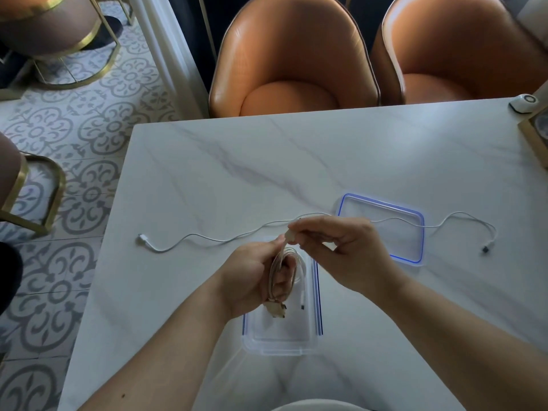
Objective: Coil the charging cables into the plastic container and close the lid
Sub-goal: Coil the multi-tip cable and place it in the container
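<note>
The left hand (pixel 252 280) held a beige cable (pixel 278 271) gathered in loose loops. Its fingers (pixel 283 281) curled through the coil, and the plug ends dangled below them. The right hand (pixel 341 247) pinched the cable's other end just above the left fingers, thumb and forefinger closed narrowly on it. Directly beneath both hands stood the open plastic container (pixel 278 342). Its lid (pixel 385 204) lay beyond the right fingers, and a long white cable (pixel 207 237) ran uncoiled across the tabletop (pixel 207 173) behind them, passing over the lid. The beige cable looked light, limp and a little springy, so its loops would probably open if released. Gripping across the bundled loops, not the plugs, seemed safest.
</note>
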